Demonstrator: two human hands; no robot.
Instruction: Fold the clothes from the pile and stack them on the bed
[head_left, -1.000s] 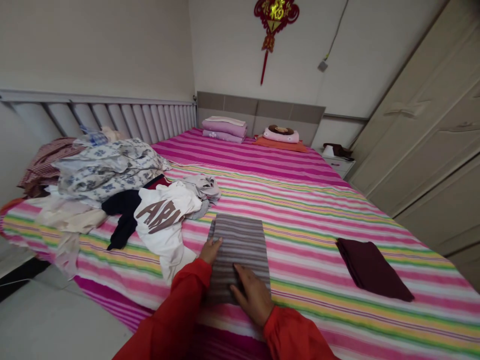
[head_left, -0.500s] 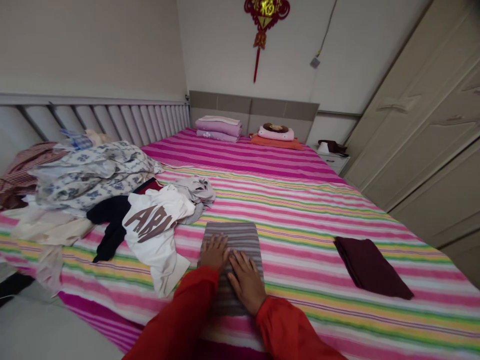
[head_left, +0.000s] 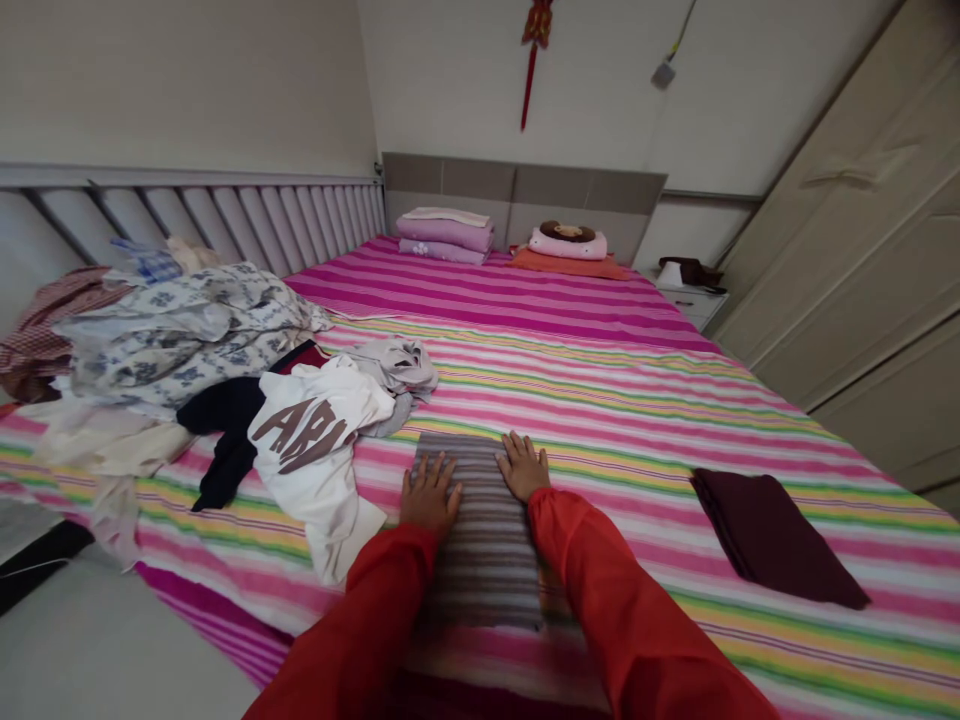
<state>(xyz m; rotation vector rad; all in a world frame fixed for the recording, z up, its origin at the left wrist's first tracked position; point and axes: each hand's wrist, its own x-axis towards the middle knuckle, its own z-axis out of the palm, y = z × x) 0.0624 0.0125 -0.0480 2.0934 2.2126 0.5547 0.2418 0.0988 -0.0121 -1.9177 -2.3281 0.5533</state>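
A grey striped cloth [head_left: 484, 540] lies flat in a folded rectangle near the bed's front edge. My left hand [head_left: 430, 498] rests on its left side with the fingers spread. At its upper right corner, my right hand [head_left: 524, 466] lies with fingers apart, partly on the cloth. Neither hand grips anything. Left of the cloth is a crumpled white shirt [head_left: 319, 425] with brown letters. A folded dark maroon cloth [head_left: 776, 535] lies to the right.
Rumpled clothes, including a floral garment [head_left: 187, 340] and a dark garment [head_left: 225, 435], cover the left of the striped bed [head_left: 600, 400]. Folded purple bedding [head_left: 446, 235] and a pink pillow [head_left: 568, 243] sit by the headboard. Wardrobe doors [head_left: 862, 250] stand at right.
My right hand has moved up and right across the striped cloth to its upper right corner. My left hand has stayed near the left side. The view has shifted slightly.
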